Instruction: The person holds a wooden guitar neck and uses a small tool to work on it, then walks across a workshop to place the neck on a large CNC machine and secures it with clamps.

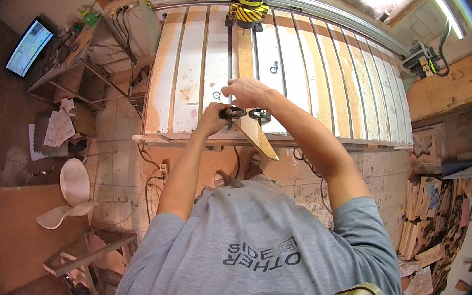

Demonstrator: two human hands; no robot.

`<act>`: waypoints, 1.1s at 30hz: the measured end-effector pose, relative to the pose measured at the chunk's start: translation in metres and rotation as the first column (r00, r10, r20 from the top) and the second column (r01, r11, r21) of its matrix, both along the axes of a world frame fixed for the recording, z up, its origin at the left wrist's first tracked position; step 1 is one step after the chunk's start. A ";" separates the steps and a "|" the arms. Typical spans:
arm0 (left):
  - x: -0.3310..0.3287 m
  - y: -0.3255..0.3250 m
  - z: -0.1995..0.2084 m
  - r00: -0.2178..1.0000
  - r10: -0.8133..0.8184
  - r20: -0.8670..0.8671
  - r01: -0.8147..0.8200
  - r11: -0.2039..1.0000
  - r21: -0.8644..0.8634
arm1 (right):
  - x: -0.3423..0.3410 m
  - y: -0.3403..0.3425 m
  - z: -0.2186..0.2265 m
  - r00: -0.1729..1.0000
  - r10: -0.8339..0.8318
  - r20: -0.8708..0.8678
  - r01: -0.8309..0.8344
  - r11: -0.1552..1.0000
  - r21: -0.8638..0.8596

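A narrow wooden board (256, 137) lies lengthwise on the slotted bed of a CNC router, its pointed near end sticking out past the front edge. Two black hold-down clamps sit by the board: a left clamp (232, 113) and a right clamp (260, 115). My left hand (212, 120) is closed on the left clamp at the board's left side. Just beyond it, my right hand (247, 93) reaches over the board with bent, closed fingers pointing down; whatever they hold is hidden. Small dark rings (216, 95) lie on the bed close by.
The router's spindle (249, 7) with yellow-black striping stands over the board's far end, on a metal gantry rail (335, 12). A monitor (30, 48) glows at left, above a white chair (75, 184). Stacked wood offcuts (417, 211) fill the right side. Cables (153, 175) hang below the bed.
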State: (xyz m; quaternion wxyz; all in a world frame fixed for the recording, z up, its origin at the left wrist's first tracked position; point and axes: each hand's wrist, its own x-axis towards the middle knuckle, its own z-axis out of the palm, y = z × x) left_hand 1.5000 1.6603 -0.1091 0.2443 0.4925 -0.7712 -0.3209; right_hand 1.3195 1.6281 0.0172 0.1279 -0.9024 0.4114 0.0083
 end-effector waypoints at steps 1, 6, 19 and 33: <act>-0.002 0.003 0.002 0.999 0.009 -0.046 -0.010 1.000 -0.014 | -0.001 0.000 0.004 0.995 0.099 0.011 -0.098 0.995 -0.023; -0.003 0.000 0.018 0.991 -0.070 -0.115 0.083 0.990 0.114 | 0.019 0.015 -0.015 0.960 0.187 -0.207 -0.214 0.969 -0.119; -0.005 -0.003 0.021 0.984 -0.101 -0.144 0.115 0.989 0.091 | 0.026 0.030 -0.046 0.792 -0.605 0.085 0.573 0.785 0.236; -0.002 -0.009 0.007 0.991 -0.108 -0.077 0.114 0.990 0.078 | 0.019 0.035 -0.051 0.999 -0.043 -0.030 0.040 0.992 -0.117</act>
